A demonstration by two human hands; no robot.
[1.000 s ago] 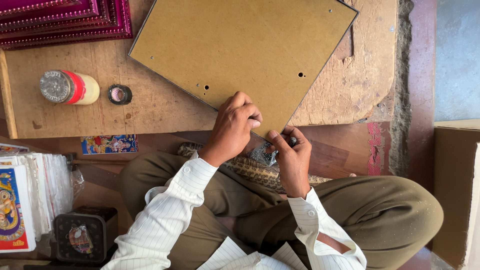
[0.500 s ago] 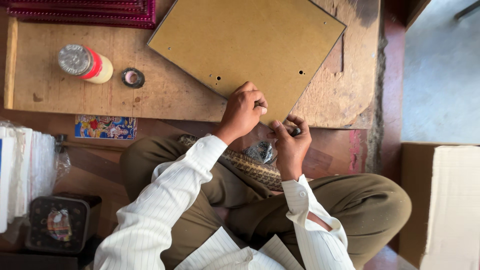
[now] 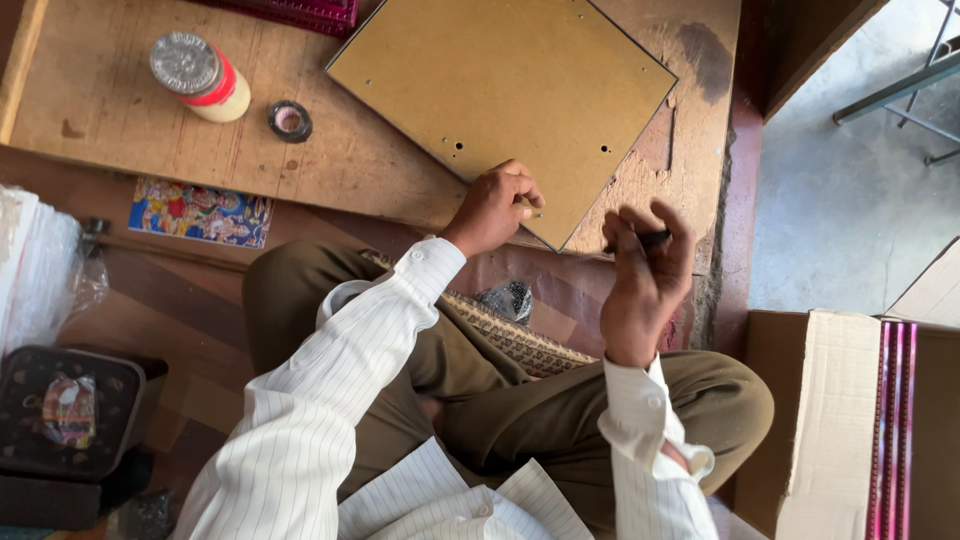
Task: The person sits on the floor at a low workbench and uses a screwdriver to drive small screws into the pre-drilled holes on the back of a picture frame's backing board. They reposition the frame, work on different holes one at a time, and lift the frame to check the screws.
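Near the centre of the frame, the left hand (image 3: 495, 205) rests curled on the lower corner of a flat brown board (image 3: 500, 90), a smooth square of pressed fibre lying cornerwise on a worn wooden table (image 3: 120, 150); its fingers pinch something small and pale, too tiny to identify. Just to the right, the right hand (image 3: 645, 275) is raised off the board's edge, its fingers closed around a thin dark tool (image 3: 650, 240), possibly a screwdriver. Small holes dot the board near the left hand. In the upper left stands a round jar (image 3: 205, 80) with an embossed metal lid, and beside it lies a small ring of tape (image 3: 290, 120). A corrugated cardboard box (image 3: 830, 420) sits at the lower right.
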